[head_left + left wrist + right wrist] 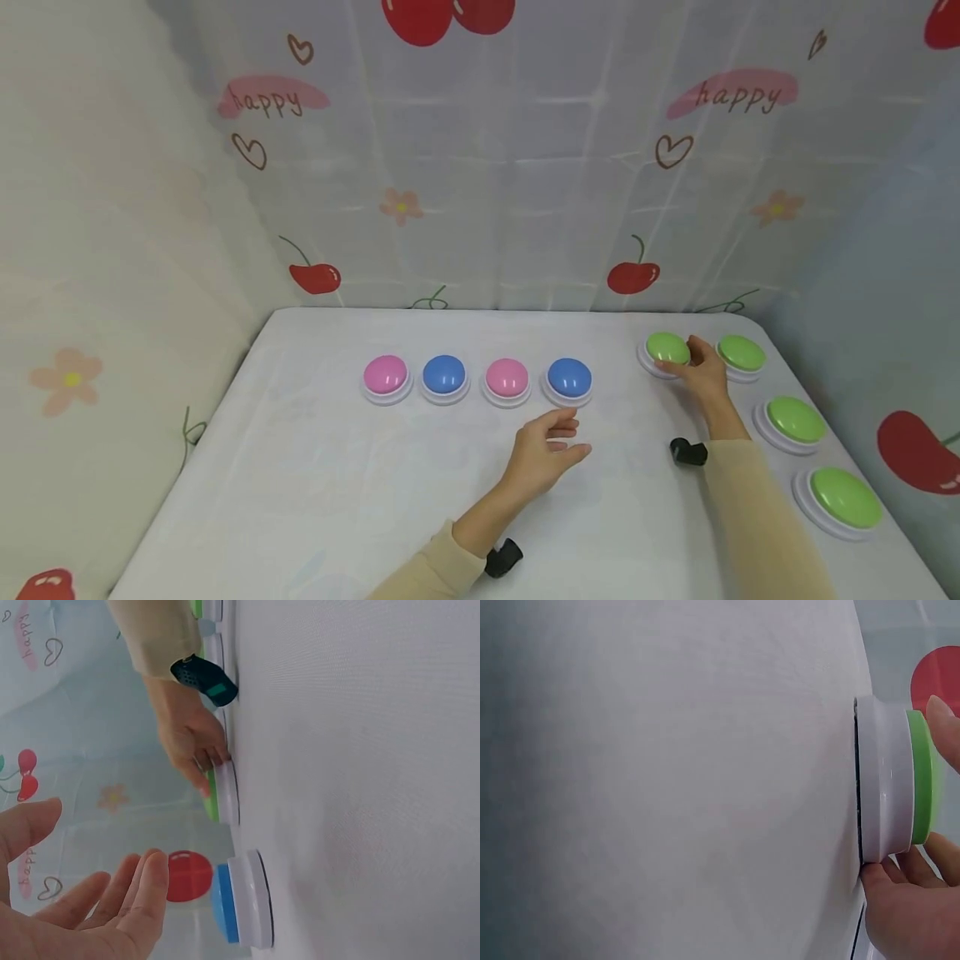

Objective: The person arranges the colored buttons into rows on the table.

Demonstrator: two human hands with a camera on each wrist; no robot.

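Left hand [546, 454] hovers over the surface [622, 517], fingers apart. Near the far edge, the right hand [705, 375] has its grip clamped round a green button [667, 346], so close to the far-right corner button [741, 352] that a sloppy sideways move could easily bump it tbh.

Beige long sleeves [761, 517] with black wrist-worn cameras [687, 452]

Shows glossy green over white on four buttons [795, 418] at the right of the white tabletop [300, 475]. Alternates pink and blue along the button row [443, 374] at the tabletop's far middle. Bears red cherries [633, 278], brown hearts [299, 49] and orange flowers [778, 207] (yellow-centred) on the pale backdrop [495, 217] behind the tabletop. Turns beige on the sleeves [765, 517] above the tabletop.
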